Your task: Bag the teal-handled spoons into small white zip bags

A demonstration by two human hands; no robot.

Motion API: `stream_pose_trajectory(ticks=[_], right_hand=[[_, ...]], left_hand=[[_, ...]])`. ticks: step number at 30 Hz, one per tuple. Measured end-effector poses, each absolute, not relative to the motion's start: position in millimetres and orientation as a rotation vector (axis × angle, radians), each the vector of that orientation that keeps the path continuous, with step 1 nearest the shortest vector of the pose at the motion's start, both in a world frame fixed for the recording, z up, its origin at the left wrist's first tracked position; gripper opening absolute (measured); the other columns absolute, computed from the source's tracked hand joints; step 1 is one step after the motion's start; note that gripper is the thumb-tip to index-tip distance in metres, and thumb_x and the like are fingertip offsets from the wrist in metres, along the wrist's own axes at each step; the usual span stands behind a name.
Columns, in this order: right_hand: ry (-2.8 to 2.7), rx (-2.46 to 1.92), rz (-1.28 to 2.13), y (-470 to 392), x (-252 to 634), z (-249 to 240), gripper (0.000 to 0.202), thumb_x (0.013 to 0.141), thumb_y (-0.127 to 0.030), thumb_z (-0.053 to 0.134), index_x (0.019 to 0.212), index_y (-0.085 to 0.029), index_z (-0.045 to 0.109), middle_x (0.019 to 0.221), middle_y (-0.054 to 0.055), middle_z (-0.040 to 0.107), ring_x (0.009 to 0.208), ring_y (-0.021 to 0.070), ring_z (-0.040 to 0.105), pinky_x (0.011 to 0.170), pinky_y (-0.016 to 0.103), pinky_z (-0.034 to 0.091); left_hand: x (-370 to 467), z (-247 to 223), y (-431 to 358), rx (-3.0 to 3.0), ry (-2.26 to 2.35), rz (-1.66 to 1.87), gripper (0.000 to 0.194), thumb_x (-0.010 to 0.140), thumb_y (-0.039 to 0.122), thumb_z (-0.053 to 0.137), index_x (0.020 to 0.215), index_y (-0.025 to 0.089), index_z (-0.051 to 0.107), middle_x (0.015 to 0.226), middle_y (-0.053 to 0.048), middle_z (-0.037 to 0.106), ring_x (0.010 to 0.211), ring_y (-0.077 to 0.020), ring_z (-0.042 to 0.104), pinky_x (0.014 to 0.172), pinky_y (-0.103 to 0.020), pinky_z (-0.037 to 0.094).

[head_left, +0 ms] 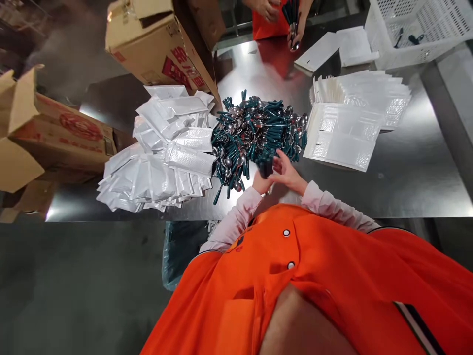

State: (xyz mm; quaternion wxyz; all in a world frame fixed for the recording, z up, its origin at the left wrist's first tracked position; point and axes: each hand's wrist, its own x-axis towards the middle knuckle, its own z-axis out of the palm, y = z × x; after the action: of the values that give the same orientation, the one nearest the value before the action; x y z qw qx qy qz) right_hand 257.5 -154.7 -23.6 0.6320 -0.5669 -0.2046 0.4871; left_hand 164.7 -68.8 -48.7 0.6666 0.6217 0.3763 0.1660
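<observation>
A large heap of spoons [254,128] with dark green handles and shiny metal bowls lies on the steel table in front of me. At the heap's near edge, my left hand [261,183] is closed around a bunch of spoons [265,166], whose green handles point up and look slightly blurred. My right hand [288,175] is just beside it, fingers apart and curved toward the handles, its heel close to my left hand. White padded mailers [158,182], puffed as if filled, are piled left of the heap. Flat white padded mailers [342,133] are stacked to its right.
Open cardboard boxes [162,52] [74,133] stand at the back left and far left. Across the steel table [414,182], another person's hand [295,29] holds several spoons. A white perforated basket [402,54] occupies the back right. Below the front edge hangs a dark plastic bag [181,256].
</observation>
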Motion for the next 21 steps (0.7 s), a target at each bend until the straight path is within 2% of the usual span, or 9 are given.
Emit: stream_pose_trajectory(ticks=[1, 3, 5, 8, 13, 15, 17, 19, 21], right_hand=[[-0.521, -1.315, 0.954, -152.0, 258.8, -24.4, 0.073, 0.066, -0.04, 0.085, 0.13, -0.028, 0.053, 0.125, 0.006, 0.063, 0.122, 0.0236, 0.058, 0.111, 0.041, 0.044], [-0.573, -1.365, 0.707, -148.2, 258.1, -28.5, 0.059, 0.064, -0.032, 0.082, 0.116, -0.026, 0.055, 0.109, 0.003, 0.062, 0.108, 0.0224, 0.06, 0.106, 0.04, 0.046], [-0.564, -1.4, 0.536, -148.0, 253.4, -35.6, 0.037, 0.065, -0.029, 0.075, 0.095, -0.025, 0.052, 0.091, 0.0, 0.058, 0.091, 0.0199, 0.059, 0.099, 0.04, 0.049], [-0.61, -1.362, 0.465, -152.2, 246.7, -48.3, 0.032, 0.065, -0.028, 0.071, 0.082, -0.026, 0.044, 0.082, -0.002, 0.054, 0.082, 0.0178, 0.056, 0.089, 0.038, 0.051], [-0.813, -1.474, 0.699, -150.0, 292.8, -74.7, 0.031, 0.073, -0.044, 0.076, 0.086, -0.024, 0.057, 0.096, 0.003, 0.063, 0.096, 0.0209, 0.06, 0.093, 0.039, 0.051], [-0.65, -1.708, 0.624, -146.7, 336.3, -89.9, 0.03, 0.084, -0.05, 0.066, 0.084, -0.021, 0.059, 0.097, 0.006, 0.064, 0.1, 0.0223, 0.06, 0.093, 0.04, 0.051], [-0.362, -2.051, 0.391, -147.5, 381.3, -106.7, 0.023, 0.088, -0.039, 0.06, 0.095, -0.018, 0.06, 0.105, 0.01, 0.064, 0.098, 0.0226, 0.06, 0.098, 0.042, 0.049], [-0.274, -2.357, 0.284, -154.8, 417.2, -123.2, 0.04, 0.082, -0.024, 0.066, 0.119, -0.01, 0.058, 0.13, 0.021, 0.058, 0.116, 0.0266, 0.057, 0.107, 0.044, 0.043], [-0.262, -2.542, 0.346, -168.3, 439.4, -137.5, 0.058, 0.077, -0.016, 0.069, 0.129, 0.001, 0.052, 0.139, 0.033, 0.05, 0.127, 0.0323, 0.051, 0.11, 0.045, 0.039]], left_hand=[[165.0, -50.1, -71.0, 1.453, 0.843, 0.317, 0.035, 0.059, 0.008, 0.086, 0.06, 0.019, 0.052, 0.058, 0.003, 0.054, 0.058, -0.0124, 0.05, 0.063, -0.03, 0.046], [165.6, -51.5, -75.8, 1.54, 0.841, 0.218, 0.031, 0.057, 0.0, 0.083, 0.063, 0.017, 0.057, 0.061, 0.002, 0.057, 0.063, -0.0136, 0.052, 0.068, -0.031, 0.049], [165.5, -50.6, -79.4, 1.625, 0.814, 0.109, 0.027, 0.059, 0.0, 0.081, 0.072, 0.014, 0.061, 0.067, 0.002, 0.061, 0.067, -0.0143, 0.056, 0.071, -0.031, 0.052], [165.0, -47.8, -81.7, 1.691, 0.752, 0.06, 0.04, 0.06, 0.003, 0.082, 0.095, 0.012, 0.066, 0.086, -0.001, 0.069, 0.08, -0.0167, 0.064, 0.08, -0.03, 0.056], [165.2, -51.5, -81.7, 1.879, 0.958, 0.03, 0.02, 0.073, 0.01, 0.073, 0.092, 0.014, 0.068, 0.088, -0.007, 0.073, 0.087, -0.0222, 0.069, 0.083, -0.033, 0.057], [163.3, -56.2, -79.5, 1.9, 1.037, 0.037, 0.022, 0.072, 0.01, 0.072, 0.094, 0.015, 0.069, 0.089, -0.007, 0.073, 0.087, -0.023, 0.07, 0.082, -0.033, 0.057], [159.8, -61.8, -76.3, 1.931, 1.071, 0.039, 0.026, 0.071, 0.013, 0.073, 0.097, 0.016, 0.07, 0.092, -0.006, 0.075, 0.088, -0.0225, 0.071, 0.081, -0.031, 0.057], [155.5, -67.5, -73.5, 1.948, 1.059, 0.025, 0.027, 0.072, 0.016, 0.072, 0.1, 0.016, 0.07, 0.094, -0.006, 0.076, 0.088, -0.0221, 0.071, 0.081, -0.031, 0.057], [150.9, -72.1, -71.9, 1.954, 1.03, -0.012, 0.029, 0.074, 0.018, 0.072, 0.103, 0.017, 0.071, 0.096, -0.006, 0.077, 0.089, -0.0217, 0.072, 0.083, -0.031, 0.058]])
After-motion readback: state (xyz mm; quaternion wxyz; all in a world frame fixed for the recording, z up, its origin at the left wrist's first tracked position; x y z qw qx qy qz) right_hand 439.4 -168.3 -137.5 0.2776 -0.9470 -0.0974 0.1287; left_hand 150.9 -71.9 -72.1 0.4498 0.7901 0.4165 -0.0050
